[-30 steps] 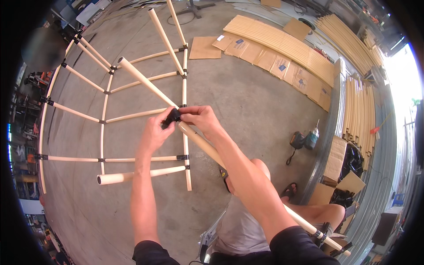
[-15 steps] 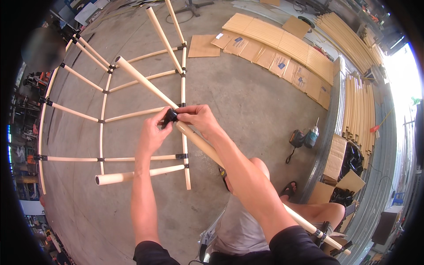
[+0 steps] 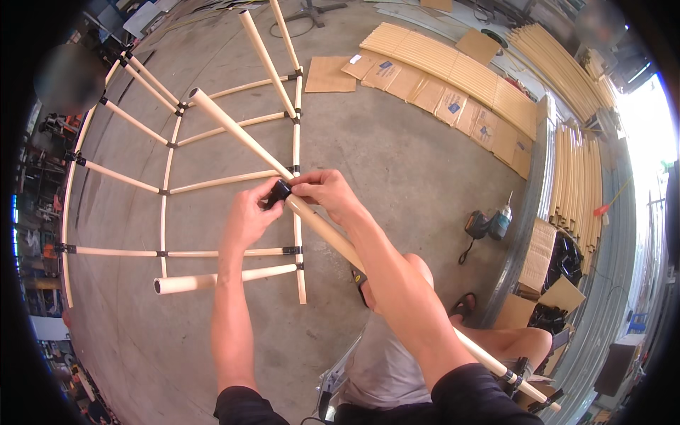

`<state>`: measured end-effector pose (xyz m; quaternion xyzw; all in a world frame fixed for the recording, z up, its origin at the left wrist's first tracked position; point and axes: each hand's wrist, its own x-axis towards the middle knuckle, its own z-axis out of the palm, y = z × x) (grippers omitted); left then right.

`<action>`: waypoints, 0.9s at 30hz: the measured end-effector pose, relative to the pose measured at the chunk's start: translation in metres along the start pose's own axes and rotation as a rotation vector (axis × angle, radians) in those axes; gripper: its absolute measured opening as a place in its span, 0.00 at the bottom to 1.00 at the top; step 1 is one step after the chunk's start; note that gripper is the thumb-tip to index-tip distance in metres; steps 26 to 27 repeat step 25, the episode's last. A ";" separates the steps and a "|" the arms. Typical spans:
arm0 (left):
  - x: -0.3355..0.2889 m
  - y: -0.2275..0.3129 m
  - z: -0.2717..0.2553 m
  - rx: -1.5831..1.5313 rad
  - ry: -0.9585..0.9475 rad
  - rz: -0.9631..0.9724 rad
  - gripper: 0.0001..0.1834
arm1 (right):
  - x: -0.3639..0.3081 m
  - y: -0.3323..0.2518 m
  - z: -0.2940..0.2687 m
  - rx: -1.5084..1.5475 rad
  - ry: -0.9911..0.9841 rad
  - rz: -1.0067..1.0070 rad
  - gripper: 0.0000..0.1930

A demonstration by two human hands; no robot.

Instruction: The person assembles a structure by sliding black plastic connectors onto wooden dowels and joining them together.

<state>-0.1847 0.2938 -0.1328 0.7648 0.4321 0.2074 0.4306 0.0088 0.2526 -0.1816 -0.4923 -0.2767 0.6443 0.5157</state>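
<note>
A black pipe joint [image 3: 278,193] sits against the side of a long cream pipe [image 3: 322,228] that slants across my lap. My left hand [image 3: 249,212] pinches the joint from the left, thumb and fingers around it. On its other side my right hand [image 3: 327,191] has its thumb and fingertips closed at the joint where it meets the pipe; my fingers partly hide that contact. Farther down the same pipe, near my knee, are more black joints [image 3: 511,375]. Beyond my hands stands a frame of cream pipes [image 3: 166,219] linked by black joints.
A cordless drill [image 3: 498,221] lies on the floor to the right. Cream pipes [image 3: 453,60] rest on flattened cardboard [image 3: 418,88] at the far right. More pipes [image 3: 575,177], metal rails and boxes with black parts [image 3: 567,255] line the right side.
Both hands and the black joint have shifted slightly right. The joint has turned a little and sits closer against the pipe.
</note>
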 end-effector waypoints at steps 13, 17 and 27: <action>-0.002 0.004 -0.010 0.039 -0.124 -0.120 0.28 | 0.000 0.004 -0.003 0.014 -0.020 0.028 0.12; -0.006 0.005 -0.008 0.078 -0.119 -0.081 0.27 | 0.000 0.006 -0.005 0.006 -0.010 0.035 0.10; -0.031 0.028 0.015 0.216 -0.067 -0.070 0.33 | -0.005 -0.007 -0.002 -0.229 0.114 0.181 0.16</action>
